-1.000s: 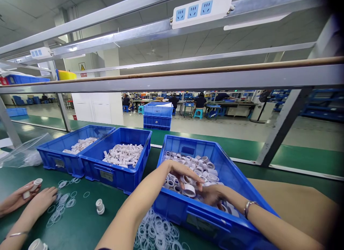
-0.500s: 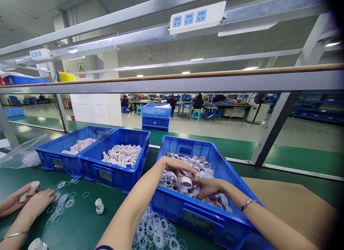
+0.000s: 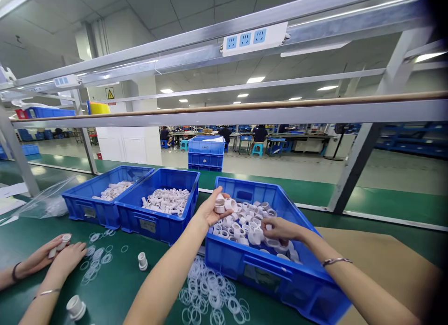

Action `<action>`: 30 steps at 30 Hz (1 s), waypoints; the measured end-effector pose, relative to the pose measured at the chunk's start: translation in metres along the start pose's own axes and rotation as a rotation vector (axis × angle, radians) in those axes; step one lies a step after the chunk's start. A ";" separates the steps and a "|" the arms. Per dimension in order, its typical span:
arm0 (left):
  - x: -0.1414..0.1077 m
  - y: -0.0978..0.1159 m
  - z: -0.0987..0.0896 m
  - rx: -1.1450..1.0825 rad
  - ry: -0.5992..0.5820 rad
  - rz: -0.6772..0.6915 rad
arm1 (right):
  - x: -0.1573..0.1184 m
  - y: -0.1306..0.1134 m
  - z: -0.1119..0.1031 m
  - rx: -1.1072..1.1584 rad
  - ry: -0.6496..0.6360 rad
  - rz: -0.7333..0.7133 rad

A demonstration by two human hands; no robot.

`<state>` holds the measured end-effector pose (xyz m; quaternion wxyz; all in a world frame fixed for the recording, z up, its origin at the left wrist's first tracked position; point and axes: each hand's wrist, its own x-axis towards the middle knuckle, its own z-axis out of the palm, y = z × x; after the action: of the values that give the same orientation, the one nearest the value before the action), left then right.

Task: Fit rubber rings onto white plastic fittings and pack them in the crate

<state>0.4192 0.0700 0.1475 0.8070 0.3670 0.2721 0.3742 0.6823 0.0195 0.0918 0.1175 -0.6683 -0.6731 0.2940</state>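
My left hand [image 3: 212, 210] is palm up over the left edge of the right-hand blue bin [image 3: 259, 265], with a few white plastic rings [image 3: 226, 203] in its curled fingers. Over the right part of that bin, my right hand [image 3: 280, 229] has its fingers pinched at a white piece among the heap of white rings [image 3: 245, 222]. The bin stands on the green table. In front of it lies a pile of thin clear rings [image 3: 210, 287].
Two blue bins [image 3: 168, 201] [image 3: 112, 194] hold small white parts. At left, a co-worker's hands [image 3: 65, 255] hold a white fitting. White fittings [image 3: 142, 261] [image 3: 76, 308] stand on the table. Cardboard [image 3: 371, 255] lies at right; a metal shelf frame [image 3: 353, 169] rises behind.
My left hand has lifted and turned palm up, now with white rings in it. My right hand has drawn back from it and closed its fingers. The view has shifted slightly.
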 end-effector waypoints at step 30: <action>-0.314 -0.175 -0.226 -0.463 0.222 0.138 | -0.025 -0.243 0.287 -0.052 0.175 -0.627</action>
<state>0.1493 -0.1730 -0.0716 0.8073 0.1470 0.2404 0.5185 0.3241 -0.0567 0.0025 0.2427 -0.4539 -0.8408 0.1678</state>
